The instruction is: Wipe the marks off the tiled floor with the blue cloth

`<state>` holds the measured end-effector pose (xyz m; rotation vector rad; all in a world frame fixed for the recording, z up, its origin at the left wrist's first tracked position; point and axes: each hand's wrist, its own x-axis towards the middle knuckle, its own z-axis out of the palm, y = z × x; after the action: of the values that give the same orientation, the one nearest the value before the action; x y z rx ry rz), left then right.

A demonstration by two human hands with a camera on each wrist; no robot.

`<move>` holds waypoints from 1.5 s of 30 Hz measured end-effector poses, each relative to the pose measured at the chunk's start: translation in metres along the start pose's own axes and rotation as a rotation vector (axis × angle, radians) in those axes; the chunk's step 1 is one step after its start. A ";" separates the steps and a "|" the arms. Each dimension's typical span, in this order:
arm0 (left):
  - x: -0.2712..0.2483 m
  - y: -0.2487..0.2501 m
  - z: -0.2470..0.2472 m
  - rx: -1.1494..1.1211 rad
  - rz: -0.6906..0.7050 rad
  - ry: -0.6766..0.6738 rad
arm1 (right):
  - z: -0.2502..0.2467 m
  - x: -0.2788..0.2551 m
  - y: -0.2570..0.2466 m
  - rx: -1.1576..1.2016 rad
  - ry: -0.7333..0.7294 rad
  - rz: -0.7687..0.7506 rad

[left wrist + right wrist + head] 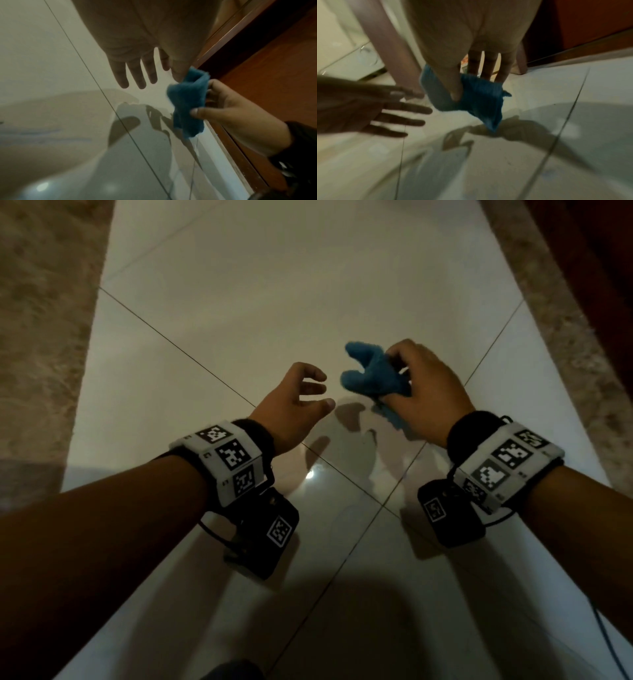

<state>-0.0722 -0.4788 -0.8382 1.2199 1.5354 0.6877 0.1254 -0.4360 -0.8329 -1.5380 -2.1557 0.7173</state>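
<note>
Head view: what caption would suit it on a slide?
Right hand holds a bunched blue cloth above the tiled floor; left hand open beside it.

- No words, brand names or numbers can be read in any of the three views.
- The only signs are black-and-white square code markers on the left wristband [227, 458], the right wristband [507, 465] and the dark camera units [270, 537] under both wrists.
</note>
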 end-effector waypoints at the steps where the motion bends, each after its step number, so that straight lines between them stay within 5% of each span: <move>1: 0.001 0.000 -0.001 0.026 -0.014 0.007 | 0.001 -0.002 0.003 -0.103 -0.081 -0.026; 4: 0.001 -0.001 -0.006 0.078 -0.045 0.027 | 0.016 -0.019 0.011 -0.339 -0.431 -0.104; 9: -0.001 -0.008 -0.011 0.172 -0.058 0.037 | 0.016 -0.022 0.005 -0.221 -0.096 0.032; 14: -0.001 -0.014 -0.003 0.366 -0.006 -0.017 | 0.046 -0.043 -0.011 -0.464 -0.360 0.096; 21: -0.001 -0.020 -0.001 0.597 0.046 -0.086 | 0.039 -0.011 0.014 -0.294 -0.227 0.143; 27: 0.005 -0.026 0.007 1.038 0.120 -0.326 | 0.054 -0.041 0.004 -0.366 -0.443 -0.010; 34: 0.004 -0.038 0.010 1.178 0.099 -0.396 | 0.027 -0.015 0.045 -0.210 -0.195 0.172; 40: 0.003 -0.031 0.016 1.151 0.058 -0.340 | 0.042 -0.027 0.037 -0.244 -0.256 -0.004; 45: 0.005 -0.036 0.021 1.168 0.049 -0.325 | 0.018 0.005 0.059 -0.169 0.017 0.291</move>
<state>-0.0656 -0.4890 -0.8779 2.0704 1.6249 -0.4980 0.1570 -0.4185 -0.8832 -1.9659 -2.0464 0.6200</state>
